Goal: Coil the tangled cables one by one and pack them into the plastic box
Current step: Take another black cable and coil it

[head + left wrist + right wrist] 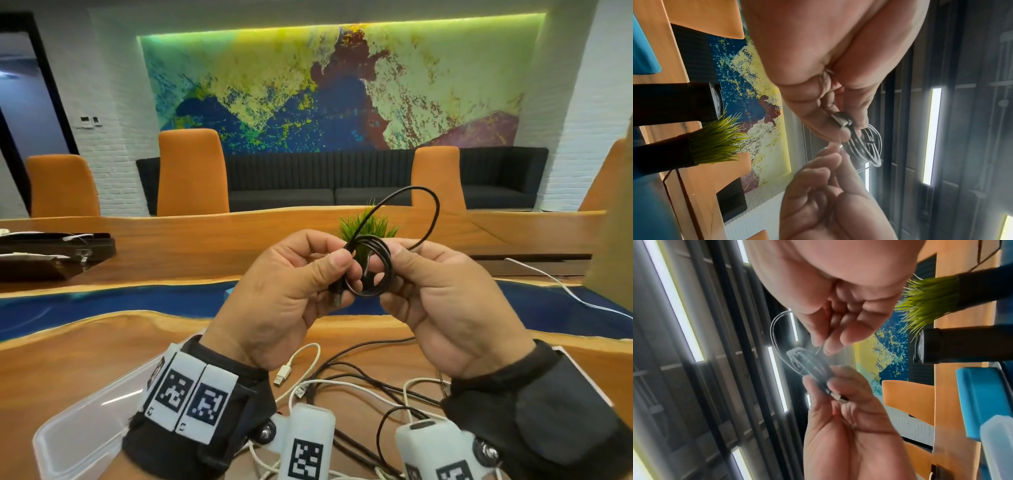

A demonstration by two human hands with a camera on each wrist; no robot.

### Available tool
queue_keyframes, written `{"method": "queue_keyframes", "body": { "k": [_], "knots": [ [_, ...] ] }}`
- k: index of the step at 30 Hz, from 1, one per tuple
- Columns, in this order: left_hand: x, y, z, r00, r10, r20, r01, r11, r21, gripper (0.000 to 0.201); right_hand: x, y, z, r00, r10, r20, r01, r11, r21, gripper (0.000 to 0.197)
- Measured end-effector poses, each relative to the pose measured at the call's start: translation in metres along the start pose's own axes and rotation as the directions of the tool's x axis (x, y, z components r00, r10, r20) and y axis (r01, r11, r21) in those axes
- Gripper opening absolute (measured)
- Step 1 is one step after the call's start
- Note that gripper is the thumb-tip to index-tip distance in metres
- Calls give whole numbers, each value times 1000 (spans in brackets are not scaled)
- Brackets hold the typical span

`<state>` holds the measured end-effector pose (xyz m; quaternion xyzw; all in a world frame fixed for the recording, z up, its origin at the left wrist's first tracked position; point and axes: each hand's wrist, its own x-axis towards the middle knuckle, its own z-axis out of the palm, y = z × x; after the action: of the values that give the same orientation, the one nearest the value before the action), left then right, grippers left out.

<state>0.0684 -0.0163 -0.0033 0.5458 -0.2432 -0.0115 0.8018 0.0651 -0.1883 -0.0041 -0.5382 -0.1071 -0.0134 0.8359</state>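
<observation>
Head view, hands (346,291) cover black cable (383,263)

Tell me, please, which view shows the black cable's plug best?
The left wrist view: the plug is close and sharp, pinched in the left hand. The right wrist view shows it blurred; the head view shows only its tip below the fingers.
</observation>
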Motion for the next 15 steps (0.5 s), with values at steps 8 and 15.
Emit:
{"method": "queue_keyframes", "body": {
  "k": [8,15],
  "knots": [
    [0,-3,2,958,269,-100,-227,924,309,7,-4,4,-9,844,200,498,-263,963,59,38],
    [-1,0,-9,939,343,-20,-244,707,664,23,-5,2,0,941,178,288,-131,976,-176,26]
  ]
}}
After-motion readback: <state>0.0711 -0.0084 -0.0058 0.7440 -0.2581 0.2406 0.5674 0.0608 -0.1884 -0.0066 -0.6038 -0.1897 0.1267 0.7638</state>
